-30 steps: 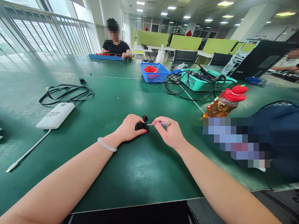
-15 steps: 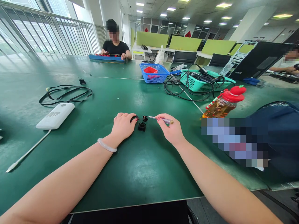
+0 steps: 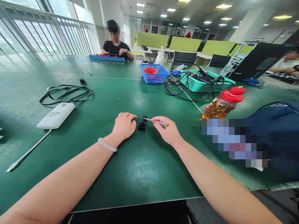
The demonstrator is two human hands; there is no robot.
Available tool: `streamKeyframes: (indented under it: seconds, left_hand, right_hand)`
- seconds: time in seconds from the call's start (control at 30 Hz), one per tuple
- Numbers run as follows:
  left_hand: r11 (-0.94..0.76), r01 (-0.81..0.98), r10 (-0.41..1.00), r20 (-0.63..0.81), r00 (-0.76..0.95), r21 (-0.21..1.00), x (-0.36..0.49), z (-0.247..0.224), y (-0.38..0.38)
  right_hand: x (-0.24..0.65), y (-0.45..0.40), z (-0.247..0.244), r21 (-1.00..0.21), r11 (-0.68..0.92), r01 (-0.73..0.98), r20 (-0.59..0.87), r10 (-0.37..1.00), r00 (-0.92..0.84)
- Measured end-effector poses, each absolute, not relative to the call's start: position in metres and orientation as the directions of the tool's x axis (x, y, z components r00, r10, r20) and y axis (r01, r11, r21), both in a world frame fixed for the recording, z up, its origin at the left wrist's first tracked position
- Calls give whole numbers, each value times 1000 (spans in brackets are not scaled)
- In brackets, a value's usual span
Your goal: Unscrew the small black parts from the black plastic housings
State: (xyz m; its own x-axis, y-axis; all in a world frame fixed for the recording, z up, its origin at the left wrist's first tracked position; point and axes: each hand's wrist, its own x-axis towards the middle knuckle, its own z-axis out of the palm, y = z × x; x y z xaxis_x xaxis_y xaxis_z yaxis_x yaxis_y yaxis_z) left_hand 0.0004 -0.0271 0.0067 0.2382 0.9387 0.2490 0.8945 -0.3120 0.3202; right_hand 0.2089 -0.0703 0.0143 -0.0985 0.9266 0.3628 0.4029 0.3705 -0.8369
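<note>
Between my hands on the green table (image 3: 135,174) lie a square black part (image 3: 141,126) with a round opening and, just behind it, a small dark part (image 3: 144,118). My right hand (image 3: 167,129) grips a screwdriver (image 3: 161,123) with a clear handle, its thin shaft pointing left. The screwdriver's tip overlaps the small dark part; whether it touches is too fine to tell. Left of these parts, my left hand (image 3: 124,125) rests curled on the table, a pale bangle on its wrist. A bit of something black shows by its fingertips, mostly hidden by them.
A white power bank (image 3: 56,116) with cables lies left. Farther back stand a blue basket (image 3: 154,76) and a green basket (image 3: 190,82) with black cables. A red-capped bottle (image 3: 220,105) and a dark blue bag (image 3: 277,133) are right. A person (image 3: 116,46) sits across.
My right hand has moved left with the screwdriver, bringing its tip onto the small dark part. The black piece at my left hand shows less. The person across has raised one hand.
</note>
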Motion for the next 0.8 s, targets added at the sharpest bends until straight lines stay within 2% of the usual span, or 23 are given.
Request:
streamKeyframes:
  seconds: [0.17, 0.37, 0.6, 0.8]
  left_hand:
    - [-517, 747, 855, 279, 436, 417, 2, 3, -27]
    - [-567, 683, 823, 298, 482, 461, 2, 4, -29]
    - [-628, 652, 776, 277, 566, 425, 1, 4, -30]
    - [-618, 669, 786, 287, 548, 414, 1, 4, -30]
  right_hand:
    - [209, -70, 15, -807, 397, 436, 381, 916, -128]
    - [210, -73, 21, -792, 449, 414, 482, 876, -27]
    - [211, -67, 14, -802, 428, 417, 432, 897, -90]
    - [211, -71, 17, -759, 446, 474, 430, 891, -149]
